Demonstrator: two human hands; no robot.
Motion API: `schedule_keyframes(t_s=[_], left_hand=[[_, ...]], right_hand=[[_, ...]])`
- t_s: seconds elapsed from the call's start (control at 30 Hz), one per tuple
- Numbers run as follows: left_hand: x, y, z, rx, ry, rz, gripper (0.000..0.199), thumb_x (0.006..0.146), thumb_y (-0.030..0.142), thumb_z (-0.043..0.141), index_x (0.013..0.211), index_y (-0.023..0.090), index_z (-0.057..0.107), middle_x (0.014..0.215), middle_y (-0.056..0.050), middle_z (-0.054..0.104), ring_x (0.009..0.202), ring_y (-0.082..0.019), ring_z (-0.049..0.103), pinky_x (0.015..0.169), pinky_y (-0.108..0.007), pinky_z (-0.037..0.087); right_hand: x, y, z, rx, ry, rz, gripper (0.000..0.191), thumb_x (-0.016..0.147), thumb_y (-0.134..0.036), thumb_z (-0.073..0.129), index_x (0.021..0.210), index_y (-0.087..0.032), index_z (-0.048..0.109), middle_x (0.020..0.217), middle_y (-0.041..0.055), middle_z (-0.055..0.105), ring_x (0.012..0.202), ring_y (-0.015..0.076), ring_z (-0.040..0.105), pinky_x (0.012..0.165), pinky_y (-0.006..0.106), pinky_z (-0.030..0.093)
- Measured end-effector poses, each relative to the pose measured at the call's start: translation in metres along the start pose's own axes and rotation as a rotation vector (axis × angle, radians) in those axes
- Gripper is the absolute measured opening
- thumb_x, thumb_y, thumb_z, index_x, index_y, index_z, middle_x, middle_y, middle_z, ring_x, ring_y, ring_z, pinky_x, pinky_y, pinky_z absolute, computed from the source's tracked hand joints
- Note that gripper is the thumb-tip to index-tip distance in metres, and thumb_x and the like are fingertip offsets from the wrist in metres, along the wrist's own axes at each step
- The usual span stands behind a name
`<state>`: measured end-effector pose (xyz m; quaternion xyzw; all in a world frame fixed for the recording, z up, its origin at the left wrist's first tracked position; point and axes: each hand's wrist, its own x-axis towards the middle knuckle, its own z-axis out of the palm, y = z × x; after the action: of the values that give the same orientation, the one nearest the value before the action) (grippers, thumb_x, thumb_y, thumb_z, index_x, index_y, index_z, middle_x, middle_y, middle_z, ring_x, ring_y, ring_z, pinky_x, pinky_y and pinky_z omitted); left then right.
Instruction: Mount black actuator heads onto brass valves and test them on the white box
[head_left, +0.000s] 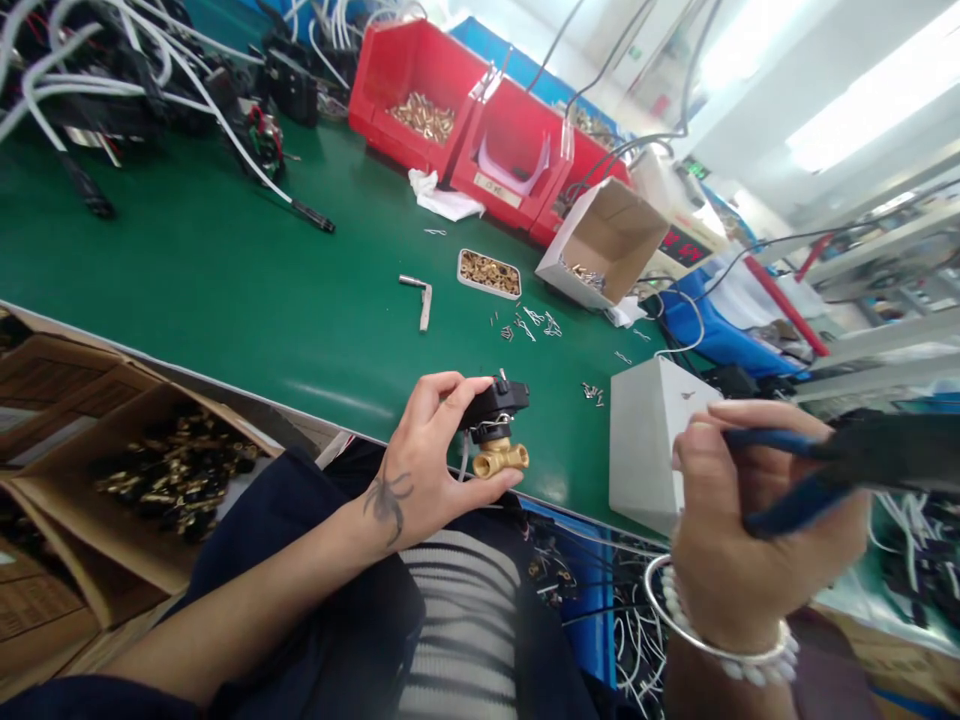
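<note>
Left fingers grip a valve, right fingers pliers; beyond the brass-filled tray, a red bin holds brass pieces!

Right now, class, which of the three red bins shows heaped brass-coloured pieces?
The leftmost red bin: brass-coloured pieces lie heaped inside. The middle red bin shows a lilac sheet; the open carton partly hides the right red bin.

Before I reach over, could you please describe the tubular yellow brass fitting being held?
At the green tabletop's near edge is the left hand. Between its fingers, joined beneath a black plastic housing, is the fitting, unlike loose brass pieces in the small white tray.
</note>
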<state>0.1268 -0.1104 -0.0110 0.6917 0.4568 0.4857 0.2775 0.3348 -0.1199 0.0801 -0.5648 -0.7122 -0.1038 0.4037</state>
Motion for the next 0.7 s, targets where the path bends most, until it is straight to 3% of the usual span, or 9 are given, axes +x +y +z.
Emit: schedule_keyframes(t_s=[0.03,0.13,0.17,0.33,0.37,0.5,0.53,0.67,0.7], left_hand=[[0.0002,0.0000,-0.0001,0.002,-0.008,0.002,0.067,0.079,0.036,0.077,0.137,0.019,0.048,0.125,-0.010,0.050,0.119,-0.025,0.056,0.104,-0.041,0.052],[0.0005,-0.0002,0.0000,0.010,-0.001,0.003,0.067,0.079,0.036,0.078,0.137,0.020,0.048,0.125,-0.010,0.050,0.119,-0.026,0.056,0.105,-0.043,0.052],[0.0005,-0.0002,0.0001,0.011,0.000,-0.001,0.067,0.079,0.036,0.078,0.137,0.020,0.048,0.125,-0.010,0.050,0.120,-0.026,0.056,0.105,-0.043,0.052],[0.0012,0.0006,-0.0011,0.004,-0.016,-0.005,0.067,0.079,0.036,0.078,0.137,0.018,0.049,0.125,-0.010,0.050,0.120,-0.025,0.056,0.105,-0.040,0.051],[0.0014,0.0008,-0.0015,0.005,-0.017,-0.004,0.067,0.079,0.036,0.078,0.138,0.019,0.048,0.125,-0.010,0.050,0.120,-0.025,0.056,0.105,-0.040,0.051],[0.0014,0.0011,-0.0013,0.019,-0.005,-0.007,0.066,0.080,0.034,0.077,0.137,0.018,0.049,0.125,-0.010,0.050,0.121,-0.025,0.056,0.106,-0.040,0.051],[0.0014,0.0010,-0.0010,0.018,-0.002,-0.005,0.066,0.080,0.035,0.077,0.136,0.018,0.049,0.125,-0.010,0.050,0.120,-0.025,0.056,0.106,-0.040,0.051],[0.0013,0.0007,-0.0002,0.004,-0.012,-0.013,0.067,0.079,0.036,0.078,0.137,0.020,0.048,0.125,-0.010,0.050,0.119,-0.025,0.056,0.105,-0.042,0.051],[0.0014,0.0007,-0.0003,0.004,-0.013,-0.016,0.067,0.079,0.036,0.078,0.137,0.021,0.048,0.125,-0.010,0.050,0.119,-0.025,0.056,0.105,-0.042,0.052]], right_hand=[[-0.0009,0.0005,0.0007,-0.009,-0.053,-0.020,0.015,0.091,-0.017,0.061,0.104,-0.022,0.064,0.091,0.0043,0.068,0.069,0.0164,0.063,0.064,0.028,0.050],[0.0010,0.0028,0.0012,-0.079,-0.548,-0.173,0.018,0.090,-0.012,0.053,0.100,-0.020,0.066,0.080,0.0030,0.066,0.065,0.0160,0.062,0.059,0.027,0.047],[0.0024,0.0034,0.0004,-0.088,-0.612,-0.188,0.019,0.090,-0.012,0.052,0.100,-0.020,0.066,0.079,0.0028,0.066,0.065,0.0157,0.062,0.059,0.027,0.047],[0.0023,0.0048,0.0000,-0.057,0.018,0.022,0.014,0.092,-0.022,0.061,0.106,-0.022,0.063,0.095,0.0044,0.066,0.071,0.0158,0.061,0.067,0.029,0.049],[0.0015,0.0051,0.0018,-0.063,-0.015,-0.001,0.013,0.093,-0.022,0.059,0.106,-0.021,0.063,0.094,0.0044,0.066,0.071,0.0160,0.061,0.066,0.029,0.048],[0.0025,0.0041,0.0050,-0.096,-0.610,-0.223,0.018,0.092,-0.013,0.049,0.100,-0.019,0.064,0.077,0.0024,0.063,0.065,0.0155,0.060,0.058,0.026,0.044],[0.0031,0.0029,0.0038,-0.091,-0.603,-0.227,0.017,0.092,-0.013,0.051,0.100,-0.020,0.064,0.077,0.0022,0.064,0.064,0.0151,0.059,0.058,0.026,0.044],[0.0016,-0.0009,0.0003,-0.075,-0.049,-0.054,0.016,0.092,-0.017,0.060,0.107,-0.022,0.063,0.094,0.0047,0.068,0.072,0.0164,0.062,0.066,0.029,0.048],[0.0009,-0.0008,0.0011,-0.072,-0.033,-0.054,0.016,0.092,-0.017,0.059,0.107,-0.022,0.063,0.093,0.0051,0.068,0.072,0.0171,0.062,0.066,0.029,0.047]])
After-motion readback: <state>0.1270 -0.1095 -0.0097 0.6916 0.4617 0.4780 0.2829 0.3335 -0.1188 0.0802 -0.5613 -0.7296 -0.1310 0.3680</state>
